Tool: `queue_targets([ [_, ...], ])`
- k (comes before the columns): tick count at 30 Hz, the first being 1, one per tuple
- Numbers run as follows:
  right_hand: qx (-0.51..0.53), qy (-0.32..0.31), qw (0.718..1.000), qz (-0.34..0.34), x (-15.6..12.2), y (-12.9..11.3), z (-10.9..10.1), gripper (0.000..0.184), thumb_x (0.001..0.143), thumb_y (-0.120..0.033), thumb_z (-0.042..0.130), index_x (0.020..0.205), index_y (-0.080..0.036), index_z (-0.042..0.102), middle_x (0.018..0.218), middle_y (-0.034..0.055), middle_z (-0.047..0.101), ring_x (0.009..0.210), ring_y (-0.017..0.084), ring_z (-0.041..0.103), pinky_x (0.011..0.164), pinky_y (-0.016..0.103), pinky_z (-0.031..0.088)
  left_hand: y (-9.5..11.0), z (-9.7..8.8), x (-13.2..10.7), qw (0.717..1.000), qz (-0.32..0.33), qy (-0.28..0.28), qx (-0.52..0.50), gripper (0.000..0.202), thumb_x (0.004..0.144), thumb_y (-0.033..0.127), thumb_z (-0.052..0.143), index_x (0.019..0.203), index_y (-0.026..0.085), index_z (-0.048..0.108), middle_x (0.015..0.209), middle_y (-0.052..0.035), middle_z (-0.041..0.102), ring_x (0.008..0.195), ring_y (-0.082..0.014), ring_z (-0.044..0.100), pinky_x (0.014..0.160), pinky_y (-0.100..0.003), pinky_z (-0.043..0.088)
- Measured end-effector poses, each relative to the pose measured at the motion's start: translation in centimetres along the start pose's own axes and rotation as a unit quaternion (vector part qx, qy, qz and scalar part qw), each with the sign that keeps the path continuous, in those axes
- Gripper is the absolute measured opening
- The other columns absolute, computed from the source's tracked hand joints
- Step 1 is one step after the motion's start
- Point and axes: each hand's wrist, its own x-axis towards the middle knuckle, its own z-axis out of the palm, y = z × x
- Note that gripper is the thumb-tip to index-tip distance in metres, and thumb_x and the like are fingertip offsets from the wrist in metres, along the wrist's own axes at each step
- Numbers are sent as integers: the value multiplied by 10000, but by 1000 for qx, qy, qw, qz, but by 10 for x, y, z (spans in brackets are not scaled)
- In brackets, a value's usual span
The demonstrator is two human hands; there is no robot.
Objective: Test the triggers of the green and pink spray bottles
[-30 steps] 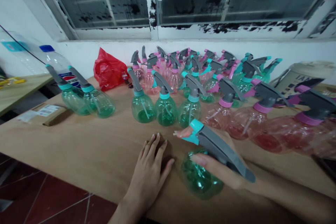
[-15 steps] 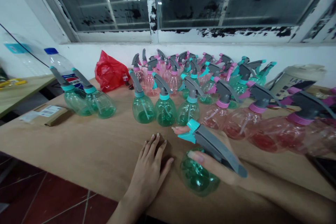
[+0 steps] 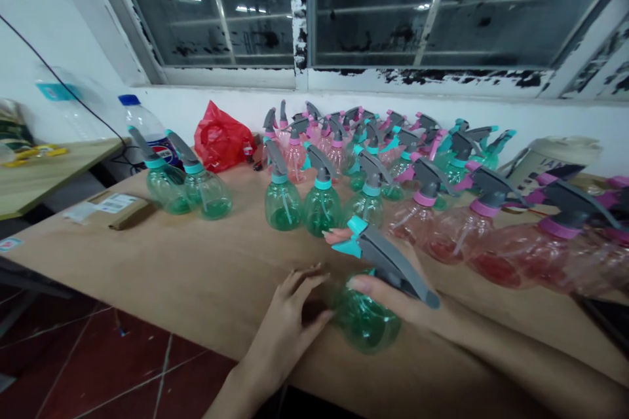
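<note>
A green spray bottle (image 3: pixel 369 322) with a grey and turquoise trigger head is at the front of the table, in the grip of my right hand (image 3: pixel 388 298). Its thumb lies across the near side below the head, and the other fingers are largely hidden behind it. My left hand (image 3: pixel 295 308) is just left of this bottle, fingers apart and slightly curved, thumb pointing at the green body. Whether the thumb touches it I cannot tell. Behind the hands stand more green spray bottles (image 3: pixel 322 209) and, to their right, a row of pink spray bottles (image 3: pixel 457 232).
Two green spray bottles (image 3: pixel 209 195) stand at left near a cardboard piece (image 3: pixel 128 211) and a blue-capped plastic bottle (image 3: pixel 142 121). Further back are a red plastic bag (image 3: pixel 221 137), many pink and green spray bottles, and a beige bag (image 3: pixel 555 160). The wooden table (image 3: pixel 206 281) ends at front left.
My left hand has lifted from lying on the table, curled its fingers and come nearer the held bottle. My right hand keeps its grip. The view has shifted a little.
</note>
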Motion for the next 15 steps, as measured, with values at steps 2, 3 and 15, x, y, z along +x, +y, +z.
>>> queue_targets([
  [2,2,-7,1000,22,4,0,10,353,800,-293,633,1151,-264,659,1025,37,731,697,183,690,662,339,578,-2,-8,-8,1000,-3,-11,-17,497,793,157,670,1258,262,527,1267,-90,622,1160,-281,600,956,-503,518],
  [3,8,-10,999,30,7,0,15,356,810,-311,624,1162,-267,650,1018,36,729,626,164,666,611,329,570,-4,-12,-12,1000,-1,-18,-20,542,778,155,678,1281,268,511,1270,-93,622,1154,-287,606,943,-502,528],
  [15,48,-27,998,-15,50,5,89,352,832,-376,647,1148,-229,601,1010,47,704,973,216,658,871,381,523,-26,-42,-48,998,-27,48,-35,757,836,463,652,1449,282,246,1307,-147,564,1182,-319,580,944,-497,534],
])
